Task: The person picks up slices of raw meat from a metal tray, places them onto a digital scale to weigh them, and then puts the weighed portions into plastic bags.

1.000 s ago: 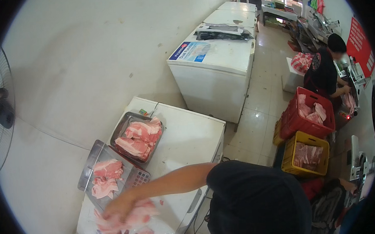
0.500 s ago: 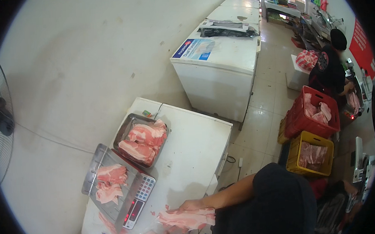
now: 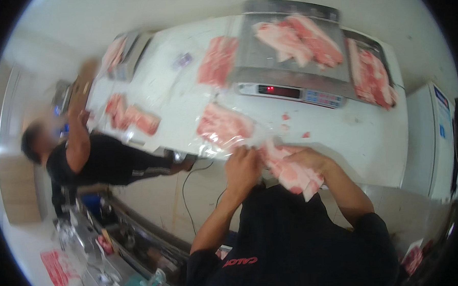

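Note:
My left hand has its fingers closed on the edge of a clear plastic bag at the front of the white table. Slices of pork lie inside that bag. My right hand grips more pale pink pork slices, whose far end sits at the bag's mouth, next to my left fingers. Just beyond, a digital scale bears several pork strips on its steel plate. A flat pack of pork rests left of the scale.
Pork in a dark tray sits right of the scale. Small meat scraps dot the white table. More pork lies left, near a second scale. A co-worker stands at the left. A white freezer is at far right.
My view has swung left, so the scale now appears ahead and right, and the co-worker at the left has come into view. Both my hands show now; the pork stays in my right hand.

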